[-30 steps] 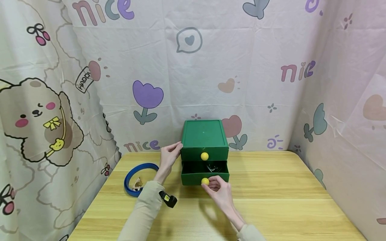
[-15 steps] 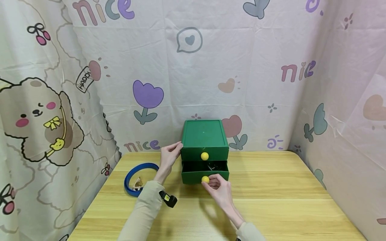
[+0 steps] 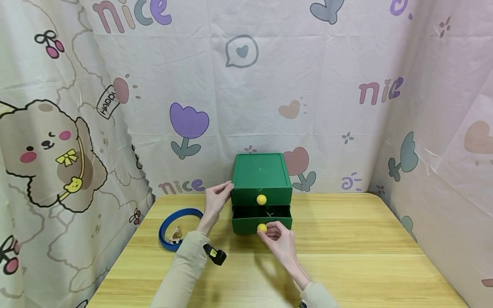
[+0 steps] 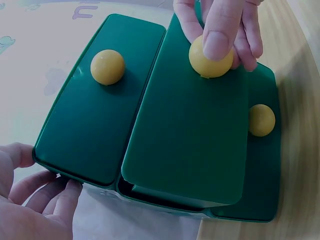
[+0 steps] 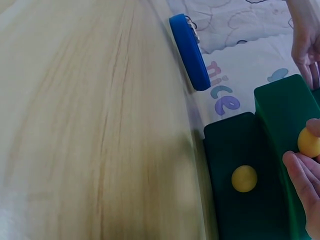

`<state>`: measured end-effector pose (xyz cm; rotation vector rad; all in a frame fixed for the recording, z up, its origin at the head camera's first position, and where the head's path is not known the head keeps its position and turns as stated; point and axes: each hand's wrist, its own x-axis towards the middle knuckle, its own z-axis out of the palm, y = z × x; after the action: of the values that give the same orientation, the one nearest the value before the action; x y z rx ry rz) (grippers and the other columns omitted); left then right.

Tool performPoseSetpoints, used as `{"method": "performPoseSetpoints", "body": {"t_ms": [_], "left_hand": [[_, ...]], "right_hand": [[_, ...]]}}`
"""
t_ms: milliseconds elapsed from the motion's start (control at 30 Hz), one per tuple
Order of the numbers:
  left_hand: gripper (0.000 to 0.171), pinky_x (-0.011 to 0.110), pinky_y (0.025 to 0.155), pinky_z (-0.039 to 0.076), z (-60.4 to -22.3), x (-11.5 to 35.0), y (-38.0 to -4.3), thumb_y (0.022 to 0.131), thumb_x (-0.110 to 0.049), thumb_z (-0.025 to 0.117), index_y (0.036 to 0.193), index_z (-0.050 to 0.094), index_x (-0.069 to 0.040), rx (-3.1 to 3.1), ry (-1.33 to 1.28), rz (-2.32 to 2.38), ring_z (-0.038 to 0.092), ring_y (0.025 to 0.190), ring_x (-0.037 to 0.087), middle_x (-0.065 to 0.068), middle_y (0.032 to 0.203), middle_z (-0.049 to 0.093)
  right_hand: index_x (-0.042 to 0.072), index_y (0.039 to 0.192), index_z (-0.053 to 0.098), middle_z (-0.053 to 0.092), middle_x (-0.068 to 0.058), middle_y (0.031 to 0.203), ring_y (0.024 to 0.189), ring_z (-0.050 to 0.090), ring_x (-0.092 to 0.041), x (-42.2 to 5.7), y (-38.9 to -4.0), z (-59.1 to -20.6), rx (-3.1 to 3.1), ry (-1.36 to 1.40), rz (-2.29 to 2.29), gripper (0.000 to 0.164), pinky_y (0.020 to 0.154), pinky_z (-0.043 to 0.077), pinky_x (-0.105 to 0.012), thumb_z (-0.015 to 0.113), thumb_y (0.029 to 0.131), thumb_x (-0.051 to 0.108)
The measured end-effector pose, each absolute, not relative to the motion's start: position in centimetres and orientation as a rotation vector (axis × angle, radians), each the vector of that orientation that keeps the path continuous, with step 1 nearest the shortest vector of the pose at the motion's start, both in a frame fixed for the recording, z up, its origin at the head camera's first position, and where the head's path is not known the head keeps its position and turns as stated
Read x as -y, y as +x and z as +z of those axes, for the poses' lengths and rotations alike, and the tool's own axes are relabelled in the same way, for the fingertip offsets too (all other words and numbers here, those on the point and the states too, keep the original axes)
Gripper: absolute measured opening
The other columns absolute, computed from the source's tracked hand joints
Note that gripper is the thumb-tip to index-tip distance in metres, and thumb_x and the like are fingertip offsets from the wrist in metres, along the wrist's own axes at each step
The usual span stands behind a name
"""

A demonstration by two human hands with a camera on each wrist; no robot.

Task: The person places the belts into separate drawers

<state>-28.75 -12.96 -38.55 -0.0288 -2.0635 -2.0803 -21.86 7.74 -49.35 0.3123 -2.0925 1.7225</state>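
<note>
**Pale wood surface [image 3: 358, 252] stages a part-open drawer**

Your right hand [image 3: 283, 247] pinches the yellow knob [image 3: 262, 228] of the middle drawer [image 3: 244, 226], which stands partly out, something glossy [image 3: 275, 212] inside too dark to name. You appear to be mid-slide with it, though this instant does not settle whether inward or outward. Your next move likely calls for a straight, level stroke on the knob, the left hand [image 3: 216, 201] bracing so nothing twists. That hand, farther back, grips the upper left front corner of the green cabinet [image 3: 261, 171], just beside the closed top drawer [image 3: 244, 196]. A blue ring [image 3: 162, 231] lies on the surface to the left; beyond hangs a cartoon-printed curtain [image 3: 250, 107].
</note>
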Motion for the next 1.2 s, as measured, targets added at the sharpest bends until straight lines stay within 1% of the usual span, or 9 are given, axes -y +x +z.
{"method": "performPoseSetpoints", "body": {"t_ms": [567,667,833,933,1067,1200], "left_hand": [[0.034,0.044,0.106,0.049,-38.5,12.9,-28.8,0.098,-0.014,0.065,0.129,0.067,0.0,2.05,-0.022,-2.093,0.066,0.106,0.006,0.022,0.134,0.064],[0.034,0.043,0.105,0.05,-38.5,12.9,-28.8,0.098,-0.015,0.066,0.129,0.067,0.0,2.051,-0.019,-2.092,0.066,0.104,0.004,0.022,0.134,0.065],[0.034,0.037,0.102,0.053,-38.5,12.9,-28.7,0.097,-0.015,0.067,0.128,0.068,0.0,2.051,-0.018,-2.089,0.066,0.101,0.001,0.022,0.133,0.065],[0.034,0.039,0.103,0.053,-38.5,12.9,-28.7,0.097,-0.014,0.066,0.128,0.068,0.001,2.048,-0.019,-2.088,0.066,0.1,0.0,0.023,0.133,0.065],[0.034,0.043,0.105,0.05,-38.5,12.9,-28.7,0.098,-0.014,0.066,0.128,0.067,0.001,2.045,-0.02,-2.086,0.067,0.104,0.004,0.023,0.133,0.065],[0.034,0.043,0.105,0.05,-38.6,12.9,-28.8,0.098,-0.014,0.066,0.129,0.067,0.001,2.043,-0.023,-2.089,0.067,0.109,0.01,0.023,0.133,0.065]], "right_hand": [[0.01,0.091,0.071,0.076,-0.005,0.078,0.07,0.068,-0.001,-7.7,-22.4,-49.5,2.094,0.302,1.703,0.022,0.065,0.059,-0.017,0.088,0.077,0.014],[0.01,0.091,0.07,0.076,-0.005,0.078,0.07,0.068,-0.002,-7.7,-22.5,-49.4,2.101,0.295,1.701,0.023,0.065,0.059,-0.017,0.088,0.077,0.014],[0.01,0.092,0.07,0.076,-0.005,0.08,0.071,0.068,-0.002,-7.6,-22.6,-49.3,2.12,0.283,1.704,0.023,0.066,0.059,-0.017,0.088,0.078,0.014],[0.01,0.092,0.07,0.076,-0.005,0.08,0.071,0.069,-0.003,-7.6,-22.7,-49.3,2.116,0.289,1.712,0.023,0.066,0.059,-0.017,0.088,0.078,0.015],[0.009,0.092,0.07,0.076,-0.006,0.08,0.072,0.069,-0.003,-7.6,-22.9,-49.3,2.104,0.303,1.713,0.023,0.066,0.06,-0.018,0.087,0.078,0.015],[0.009,0.092,0.069,0.076,-0.006,0.08,0.071,0.069,-0.002,-7.6,-23.0,-49.3,2.109,0.301,1.69,0.022,0.066,0.06,-0.018,0.087,0.079,0.015]]}}
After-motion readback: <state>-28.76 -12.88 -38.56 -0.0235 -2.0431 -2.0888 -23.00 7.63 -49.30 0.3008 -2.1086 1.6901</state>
